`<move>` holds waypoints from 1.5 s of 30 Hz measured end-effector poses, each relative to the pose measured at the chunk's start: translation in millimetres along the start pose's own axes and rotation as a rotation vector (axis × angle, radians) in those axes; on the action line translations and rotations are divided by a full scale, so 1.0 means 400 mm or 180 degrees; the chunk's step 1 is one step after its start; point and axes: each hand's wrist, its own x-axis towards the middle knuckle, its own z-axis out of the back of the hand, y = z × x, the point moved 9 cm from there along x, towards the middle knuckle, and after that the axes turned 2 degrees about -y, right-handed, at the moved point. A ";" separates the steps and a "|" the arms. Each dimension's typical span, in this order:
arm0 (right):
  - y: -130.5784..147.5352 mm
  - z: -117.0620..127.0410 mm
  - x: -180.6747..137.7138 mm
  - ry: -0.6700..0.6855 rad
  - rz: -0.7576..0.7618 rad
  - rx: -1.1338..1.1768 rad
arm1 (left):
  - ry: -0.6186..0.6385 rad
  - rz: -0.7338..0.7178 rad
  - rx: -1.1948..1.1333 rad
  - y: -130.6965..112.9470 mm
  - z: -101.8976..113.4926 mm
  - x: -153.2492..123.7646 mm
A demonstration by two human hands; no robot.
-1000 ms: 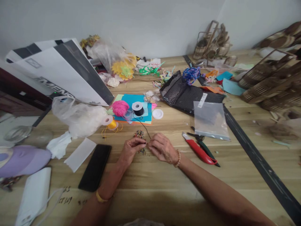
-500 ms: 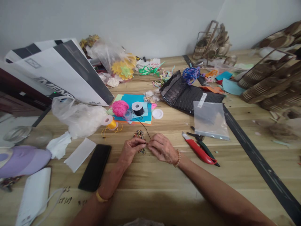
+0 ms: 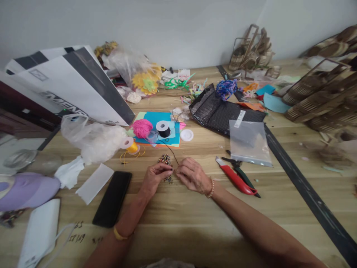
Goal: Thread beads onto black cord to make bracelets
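Note:
My left hand (image 3: 155, 178) is closed in a pinch, with a small dark bead at its fingertips. Close beside it, fingers curled together, my right hand (image 3: 193, 176) pinches the end of a black cord (image 3: 173, 154). That cord runs back to a spool of black cord (image 3: 163, 130) standing on blue paper sheets. Small multicoloured beads (image 3: 164, 159) lie in a loose pile on the table behind and beneath my left fingertips. The exact contact between bead and cord tip is too small to make out.
A black phone (image 3: 112, 199) lies left of my left forearm. Right of my right hand are a red-handled cutter (image 3: 235, 178) and dark green pliers (image 3: 247, 178). Behind sit pink yarn (image 3: 142, 128), a yellow cord spool (image 3: 131, 146), a white lid (image 3: 186, 135) and a black bubble mailer (image 3: 214, 113).
Both hands hold nearly the same place and the same pinch. Only a slight shift of the cord near my right fingers shows.

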 end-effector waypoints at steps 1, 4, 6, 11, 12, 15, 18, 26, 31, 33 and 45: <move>-0.001 -0.001 0.000 0.0008 -0.0011 0.0005 | 0.0002 -0.0006 -0.0001 0.000 0.000 0.000; -0.001 -0.002 0.000 0.0033 -0.0037 0.0023 | -0.0025 0.0009 0.0031 -0.002 -0.001 -0.001; 0.001 -0.001 0.002 0.0044 -0.0040 0.0029 | -0.0051 0.0019 0.0017 -0.006 -0.002 -0.002; 0.004 0.000 0.004 0.0061 -0.0014 0.0020 | -0.0054 -0.0008 0.0060 -0.015 -0.005 -0.003; 0.003 -0.001 0.004 0.0064 -0.0009 0.0027 | -0.0051 -0.0018 0.0089 -0.016 -0.005 -0.002; -0.001 -0.006 0.000 0.0100 -0.0028 0.0049 | -0.0035 -0.0044 0.0162 -0.016 -0.005 -0.002; -0.004 -0.008 -0.003 0.0094 -0.0046 0.0046 | -0.0015 -0.0071 0.0218 -0.015 -0.005 -0.002; 0.002 0.000 0.001 0.0017 0.0014 0.0078 | 0.0029 0.0016 0.0235 -0.011 -0.011 -0.005; -0.001 0.001 0.001 0.0017 -0.0009 0.0073 | 0.0075 0.0104 0.0290 -0.006 -0.011 -0.005; -0.003 0.001 0.000 0.0018 -0.0032 0.0073 | 0.0089 0.0136 0.0251 -0.003 -0.010 -0.005; -0.008 -0.004 -0.002 0.0052 -0.0064 0.0091 | 0.0199 -0.0013 0.0340 -0.014 -0.026 -0.003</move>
